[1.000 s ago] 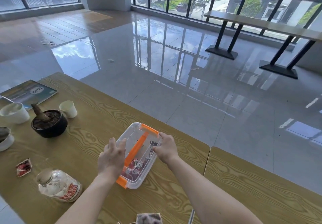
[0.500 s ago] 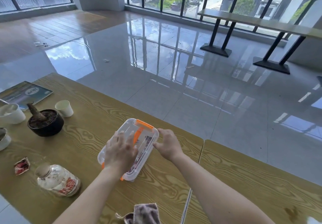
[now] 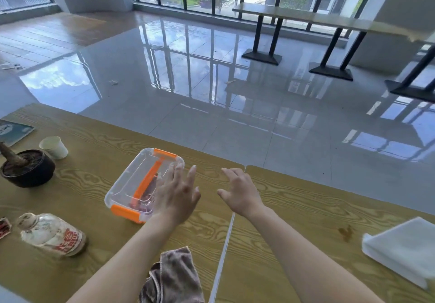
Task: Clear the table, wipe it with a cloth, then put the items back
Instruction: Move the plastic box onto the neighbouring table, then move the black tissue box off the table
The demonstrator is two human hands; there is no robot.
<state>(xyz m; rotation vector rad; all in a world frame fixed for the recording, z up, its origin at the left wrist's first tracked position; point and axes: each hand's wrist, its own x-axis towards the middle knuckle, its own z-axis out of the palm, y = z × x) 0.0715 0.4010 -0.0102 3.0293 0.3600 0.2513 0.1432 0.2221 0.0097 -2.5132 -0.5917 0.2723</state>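
A clear plastic box [image 3: 138, 180] with orange clips and handle rests on the wooden table [image 3: 89, 137]. My left hand [image 3: 175, 195] hovers over the box's right edge, fingers spread, holding nothing. My right hand [image 3: 240, 193] is open too, apart from the box, above the seam between two tables. A brown-grey cloth [image 3: 174, 276] lies crumpled at the near edge between my forearms. To the left lie a white-and-red bottle [image 3: 51, 234] on its side, a black pot with a stump [image 3: 27, 168], a paper cup [image 3: 54, 147], a booklet [image 3: 13, 131] and a red wrapper [image 3: 3, 227].
A folded white cloth or paper stack [image 3: 402, 247] lies on the right-hand table, near a dark stain [image 3: 346, 232]. Beyond the tables' far edge is glossy tiled floor. Long tables on black legs [image 3: 263, 34] stand by the windows.
Both hands have let go of the clear box, which now sits on the table further left. The right hand drew away to the right; the view shifted right, revealing the white stack.
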